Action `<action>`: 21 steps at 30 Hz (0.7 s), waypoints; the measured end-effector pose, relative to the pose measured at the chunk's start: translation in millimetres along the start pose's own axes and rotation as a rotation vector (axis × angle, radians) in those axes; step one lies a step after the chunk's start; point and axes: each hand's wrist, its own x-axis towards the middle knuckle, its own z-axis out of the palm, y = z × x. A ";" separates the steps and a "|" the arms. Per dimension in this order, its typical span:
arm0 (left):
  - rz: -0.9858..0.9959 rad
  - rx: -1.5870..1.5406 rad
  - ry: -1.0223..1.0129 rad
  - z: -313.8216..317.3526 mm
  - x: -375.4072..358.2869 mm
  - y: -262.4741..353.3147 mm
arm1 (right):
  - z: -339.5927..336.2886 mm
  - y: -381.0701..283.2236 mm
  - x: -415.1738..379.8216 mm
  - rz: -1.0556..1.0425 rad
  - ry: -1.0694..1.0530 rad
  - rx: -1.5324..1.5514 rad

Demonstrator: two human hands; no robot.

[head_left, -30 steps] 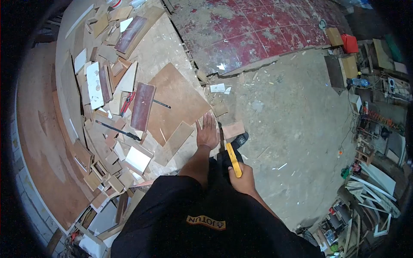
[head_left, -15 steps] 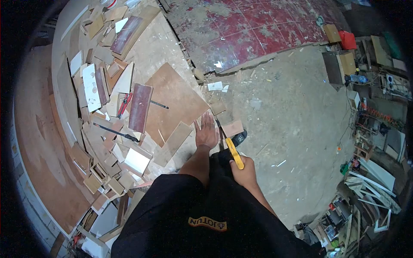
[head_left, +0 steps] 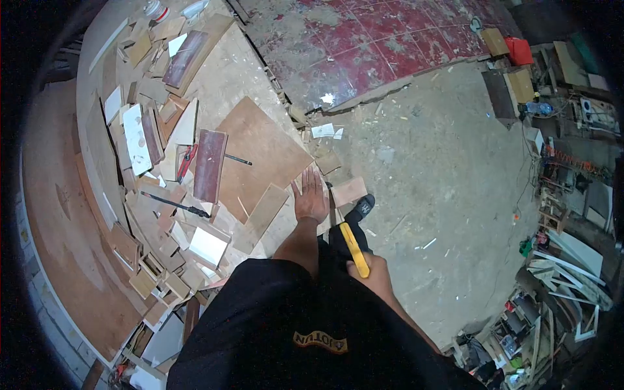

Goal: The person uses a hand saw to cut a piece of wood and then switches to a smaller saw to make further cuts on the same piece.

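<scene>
My left hand lies flat with fingers spread at the right edge of the wooden work surface, just below the corner of a square brown board. My right hand is closed around the yellow handle of a saw. The saw's dark blade points up past my left hand, beside the work surface's edge. A pale wood piece sticks out to the right of the blade. Left of my left hand lies a narrow plywood strip.
Wood offcuts, red-handled pliers and a black rod-like tool lie on the left. A dark shoe stands on the concrete floor. Crates, tools and scrap line the right side.
My right hand has drawn the saw down and back toward my body. My left hand remains pressed flat in nearly the same place.
</scene>
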 end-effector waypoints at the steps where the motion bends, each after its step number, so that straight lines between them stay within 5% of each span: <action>1: 0.016 -0.021 0.062 7.4 2.5 -2.1 | 1.8 -11.1 5.8 -0.044 -0.006 -0.021; 10: 0.030 0.011 0.066 1.2 -4.3 1.2 | -17.0 -25.4 -31.1 -0.006 0.094 0.023; 21: 0.043 -0.003 0.040 -2.5 1.8 2.5 | 20.2 3.5 17.4 -0.091 0.189 -0.074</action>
